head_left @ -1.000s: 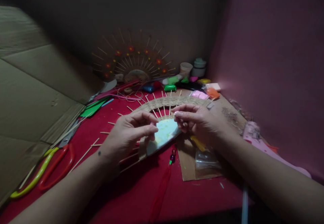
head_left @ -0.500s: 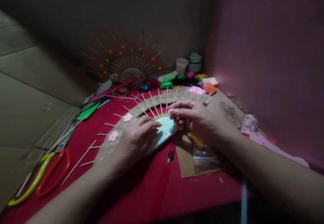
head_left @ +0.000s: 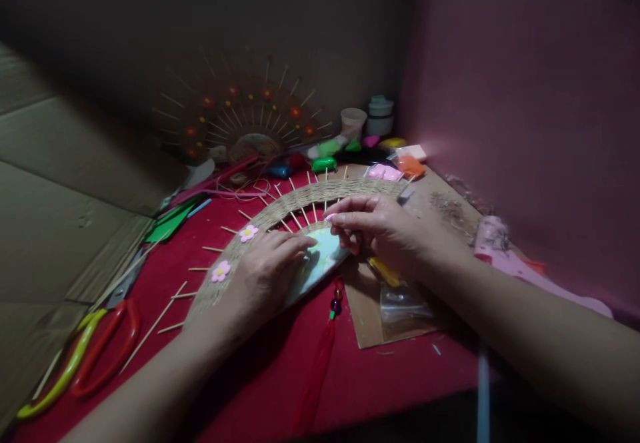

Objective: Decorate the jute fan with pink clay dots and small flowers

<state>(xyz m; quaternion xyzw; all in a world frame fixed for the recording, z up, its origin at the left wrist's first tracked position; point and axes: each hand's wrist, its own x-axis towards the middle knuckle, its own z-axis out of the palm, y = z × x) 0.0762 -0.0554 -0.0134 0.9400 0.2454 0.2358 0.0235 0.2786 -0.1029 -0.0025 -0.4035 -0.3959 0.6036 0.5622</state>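
The woven fan (head_left: 300, 204) had been lowered flat onto the worktop (head_left: 240, 376), pressed under the flattened left hand (head_left: 270, 273); its inner edge was pinched by the right hand (head_left: 380, 229).

text: none legible | labels: none | numbers: none | signs: none

A tan woven band (head_left: 320, 196) arcs over a pale blue-green, mottled centre piece (head_left: 323, 256) on the dark red cloth (head_left: 240, 376). Two pink flowers (head_left: 249, 233) with yellow middles sit on the band. A red tassel (head_left: 320, 363) hangs below. Near the left edge lie scissors (head_left: 80, 356) with red and yellow-green handles.
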